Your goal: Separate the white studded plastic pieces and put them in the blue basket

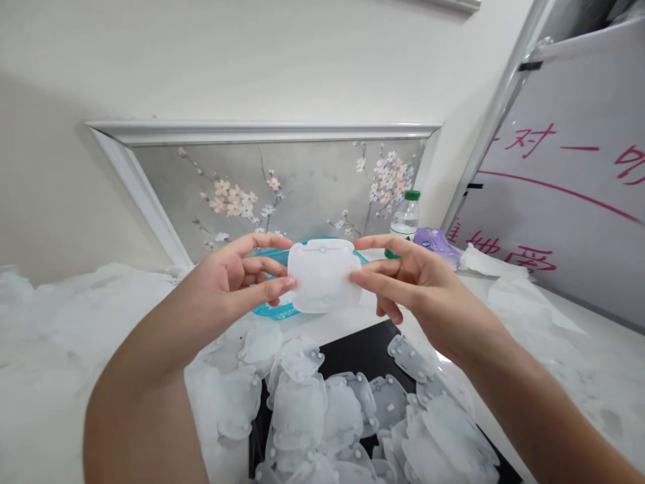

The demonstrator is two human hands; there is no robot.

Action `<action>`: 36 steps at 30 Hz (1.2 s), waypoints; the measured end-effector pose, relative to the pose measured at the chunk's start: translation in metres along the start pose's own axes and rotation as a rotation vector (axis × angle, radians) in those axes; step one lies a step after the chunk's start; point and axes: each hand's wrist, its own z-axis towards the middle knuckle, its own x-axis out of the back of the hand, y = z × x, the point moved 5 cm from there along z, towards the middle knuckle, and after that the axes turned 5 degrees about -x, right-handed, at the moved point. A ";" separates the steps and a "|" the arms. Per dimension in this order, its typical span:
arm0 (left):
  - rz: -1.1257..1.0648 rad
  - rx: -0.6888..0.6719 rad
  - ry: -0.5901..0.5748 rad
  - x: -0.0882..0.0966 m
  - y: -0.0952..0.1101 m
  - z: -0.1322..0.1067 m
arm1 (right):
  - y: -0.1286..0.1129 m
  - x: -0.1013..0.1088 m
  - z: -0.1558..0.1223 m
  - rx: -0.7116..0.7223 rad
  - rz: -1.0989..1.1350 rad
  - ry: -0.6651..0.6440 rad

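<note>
Both hands hold one translucent white plastic piece [322, 274] up in front of me, above the table. My left hand [242, 279] pinches its left edge with thumb and fingers. My right hand [408, 279] pinches its right edge the same way. The piece is roughly square with rounded corners and small studs along its top edge. Below the hands lies a heap of several similar white plastic pieces [347, 410], partly on a black mat [363, 353].
A blue-rimmed bowl [269, 309] sits behind the held piece. At the back right stand a green-capped water bottle [404, 218] and a purple packet [433, 240]. White plastic bags [55, 316] fill the left; a whiteboard [569, 195] with pink writing leans at the right.
</note>
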 end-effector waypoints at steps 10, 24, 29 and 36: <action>0.007 -0.011 -0.001 0.001 0.002 -0.002 | 0.000 -0.002 0.000 -0.008 -0.008 -0.020; 0.001 -0.040 0.074 0.002 0.003 0.001 | -0.001 0.002 0.001 -0.018 -0.079 0.010; -0.034 0.124 0.334 0.000 -0.032 0.029 | 0.001 0.005 0.005 -0.003 -0.085 0.089; 0.216 0.301 0.484 0.000 -0.090 0.048 | 0.028 -0.017 0.013 -0.062 -0.827 -0.192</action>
